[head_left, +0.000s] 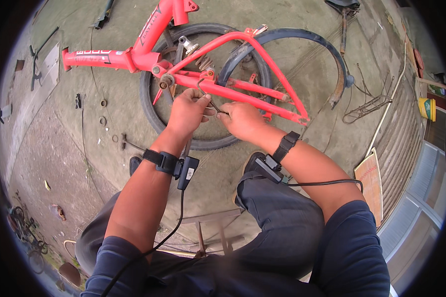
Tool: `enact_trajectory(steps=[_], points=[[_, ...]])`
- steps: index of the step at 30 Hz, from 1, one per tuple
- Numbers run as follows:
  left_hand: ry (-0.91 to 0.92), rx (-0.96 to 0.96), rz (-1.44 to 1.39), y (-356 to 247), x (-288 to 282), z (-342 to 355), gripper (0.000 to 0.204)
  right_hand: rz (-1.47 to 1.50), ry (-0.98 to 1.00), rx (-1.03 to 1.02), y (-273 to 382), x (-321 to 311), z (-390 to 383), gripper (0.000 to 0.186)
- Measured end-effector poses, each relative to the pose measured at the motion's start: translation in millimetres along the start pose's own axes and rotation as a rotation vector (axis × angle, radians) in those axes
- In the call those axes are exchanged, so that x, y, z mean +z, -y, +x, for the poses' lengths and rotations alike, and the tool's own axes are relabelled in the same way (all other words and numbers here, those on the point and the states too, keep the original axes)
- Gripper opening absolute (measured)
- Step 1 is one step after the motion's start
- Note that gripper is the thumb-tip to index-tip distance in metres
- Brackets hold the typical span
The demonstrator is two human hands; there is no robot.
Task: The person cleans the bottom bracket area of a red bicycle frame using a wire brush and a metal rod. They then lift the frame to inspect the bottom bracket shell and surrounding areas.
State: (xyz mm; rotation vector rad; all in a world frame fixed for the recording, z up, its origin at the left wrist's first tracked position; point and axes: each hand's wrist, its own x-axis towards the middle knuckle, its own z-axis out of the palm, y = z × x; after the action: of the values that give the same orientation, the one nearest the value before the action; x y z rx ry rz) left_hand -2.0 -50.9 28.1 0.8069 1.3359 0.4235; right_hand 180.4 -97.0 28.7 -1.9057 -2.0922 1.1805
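Both of my hands are closed on a thin dark L-shaped hex key [213, 105] in front of a red bicycle frame [223, 92]. My left hand [187, 113] pinches it between thumb and fingers near its bent end, which overlaps the frame's lower tube in view. At the other end, the fingertips of my right hand [242, 120] grip the key; whether its tip touches anything is hidden. Beside the hands, a coil spring [204, 63] sits in the frame near the pivot. A black-tyred wheel [148, 101] lies under the frame, and a dark curved mudguard [312, 34] rests across it.
A saddle on its post [344, 22] and a wire carrier [366, 109] lie at the far right. Small rings [102, 121] and a handlebar [34, 62] are on the ground to the left. A yellow bucket [427, 109] stands at the right edge. Cables run from both wrist straps.
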Motion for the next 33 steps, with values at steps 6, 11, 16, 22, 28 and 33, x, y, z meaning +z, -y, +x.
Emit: enact_trajectory(steps=[6, 11, 16, 22, 28, 33], points=[[0.071, -0.146, -0.393, -2, 13, 23, 0.014, 0.01, -0.183, -0.06, -22, -30, 6, 0.024], [0.069, -0.158, -0.479, -2, 25, 35, 0.013, 0.02, -0.246, -0.082, -34, -36, 15, 0.023], [0.069, -0.18, -0.48, -2, 29, 40, 0.013, 0.064, -0.209, -0.068, -44, -40, 19, 0.023], [0.078, -0.188, -0.447, -3, 31, 43, 0.013, 0.058, -0.192, 0.008, -46, -46, 21, 0.023], [0.075, -0.201, -0.406, -6, 34, 45, 0.014, 0.025, -0.177, 0.034, -50, -50, 22, 0.024], [0.017, -0.223, -0.42, -10, 28, 46, 0.018, 0.049, -0.226, 0.064, -51, -53, 28, 0.024]])
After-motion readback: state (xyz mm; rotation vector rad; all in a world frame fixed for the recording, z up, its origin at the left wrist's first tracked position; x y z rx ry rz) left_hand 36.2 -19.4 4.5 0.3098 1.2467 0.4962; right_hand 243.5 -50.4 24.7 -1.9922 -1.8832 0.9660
